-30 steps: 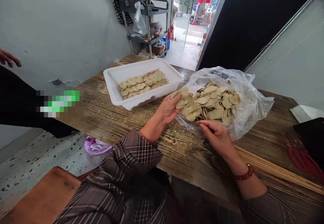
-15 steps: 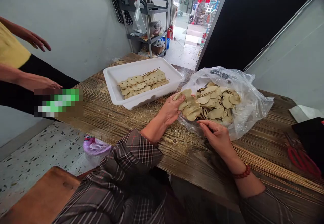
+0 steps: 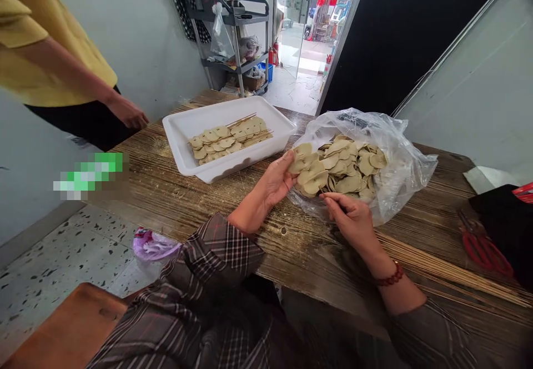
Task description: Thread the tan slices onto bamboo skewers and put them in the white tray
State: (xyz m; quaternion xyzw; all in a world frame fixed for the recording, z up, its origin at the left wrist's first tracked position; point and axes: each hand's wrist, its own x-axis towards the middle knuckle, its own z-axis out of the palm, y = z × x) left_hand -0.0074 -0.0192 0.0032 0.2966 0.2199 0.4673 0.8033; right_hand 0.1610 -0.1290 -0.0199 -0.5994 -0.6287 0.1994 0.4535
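My left hand point(image 3: 278, 180) is closed on several thin, beige round slices point(image 3: 310, 177) overlapping in a row on a thin skewer. The end of that skewer point(image 3: 322, 191) is pinched between the thumb and fingers of my right hand point(image 3: 352, 216). Just beyond my hands, a clear plastic bag point(image 3: 402, 174) lies spread around a heap of loose slices point(image 3: 353, 160). To the left, a white tray point(image 3: 177, 149) holds skewered slices point(image 3: 229, 138) laid in rows. Bare skewers point(image 3: 449, 272) lie in a bundle beside my right forearm.
Red-handled scissors point(image 3: 485, 249) lie on the wooden table point(image 3: 166, 197) at the right, beside a black item. A person in a yellow top point(image 3: 54, 46) stands at the table's left end. A grey trolley point(image 3: 233, 21) stands behind. A pinkish-purple bag point(image 3: 152, 244) is below the table edge.
The person in yellow has moved closer to the table, one hand now at its edge. My view has shifted slightly. My hands keep nearly the same hold on the slices and skewer.
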